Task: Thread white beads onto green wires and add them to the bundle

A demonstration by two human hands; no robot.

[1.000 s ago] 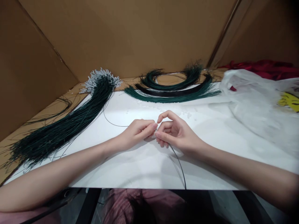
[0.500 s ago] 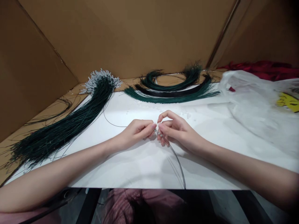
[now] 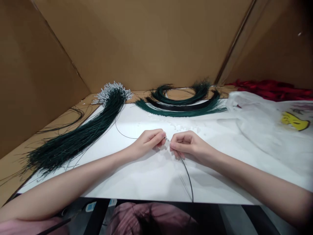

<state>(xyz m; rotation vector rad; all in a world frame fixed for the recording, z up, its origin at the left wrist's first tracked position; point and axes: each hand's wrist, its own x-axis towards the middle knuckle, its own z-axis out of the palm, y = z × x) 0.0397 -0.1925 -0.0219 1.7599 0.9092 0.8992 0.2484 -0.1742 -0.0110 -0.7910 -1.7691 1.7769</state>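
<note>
My left hand (image 3: 152, 141) is closed in a pinch on the tip of a thin dark wire (image 3: 187, 174). Small whitish beads (image 3: 167, 139) show on the short stretch between my two hands. My right hand (image 3: 187, 145) grips the same wire just beyond them, thumb against curled fingers. From there the wire bends down to the table's front edge, its strands close together. Another thin dark strand (image 3: 123, 134) runs from behind my left hand toward a bundle of dark green wires (image 3: 83, 137) with white beaded tips (image 3: 110, 91).
Curved bundles of green and black wires (image 3: 181, 112) lie at the back of the white tabletop (image 3: 117, 182). Loose white bits (image 3: 181, 127) are scattered before them. To the right are a clear plastic bag (image 3: 259, 120) and red fabric (image 3: 271, 89). Cardboard walls (image 3: 146, 42) enclose the back.
My right hand has moved slightly right, away from the left, and its raised index finger has curled down onto the wire. The beaded stretch now shows between them. The view has tilted up.
</note>
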